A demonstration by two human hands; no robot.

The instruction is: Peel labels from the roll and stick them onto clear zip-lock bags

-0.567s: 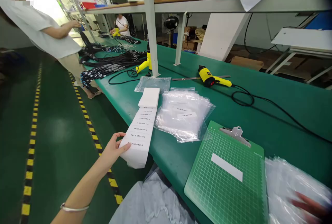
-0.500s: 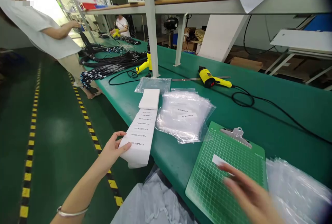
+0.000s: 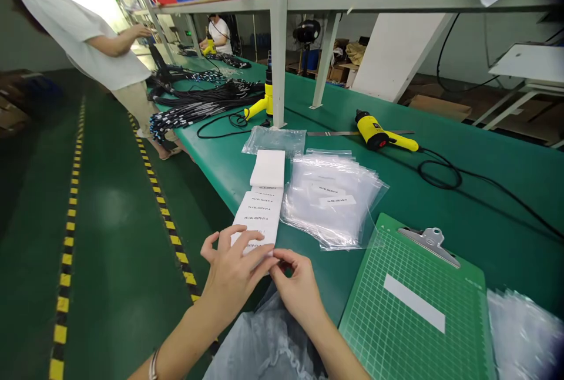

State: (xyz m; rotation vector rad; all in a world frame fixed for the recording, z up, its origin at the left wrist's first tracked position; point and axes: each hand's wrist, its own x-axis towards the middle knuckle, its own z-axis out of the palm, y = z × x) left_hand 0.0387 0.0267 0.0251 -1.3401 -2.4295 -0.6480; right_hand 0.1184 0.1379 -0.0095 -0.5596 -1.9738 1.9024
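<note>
A strip of printed white labels [image 3: 259, 209] hangs over the near edge of the green table, its upper end folded into a stack. My left hand [image 3: 235, 268] lies over the lower part of the strip, thumb and fingers gripping it at the right side. At that same edge, my right hand [image 3: 299, 286] pinches with thumb and forefinger; fingers hide the exact spot. To the right, a blank white label [image 3: 414, 302] lies on a green gridded clipboard [image 3: 374, 321]. Clear zip bags [image 3: 330, 221], the top one bearing a printed label, are piled beside the strip.
A yellow heat gun [image 3: 374, 133] with its black cord lies at the back, near a metal ruler [image 3: 330, 133]. Another heat gun [image 3: 267, 101] stands by the shelf post [image 3: 278, 45]. More clear bags [image 3: 520, 333] lie far right. A person [image 3: 106, 45] stands by bundled black cables [image 3: 207, 104].
My right hand has left the clipboard and come over to the label strip beside my left hand. The white label now lies alone on the clipboard. The view has shifted slightly.
</note>
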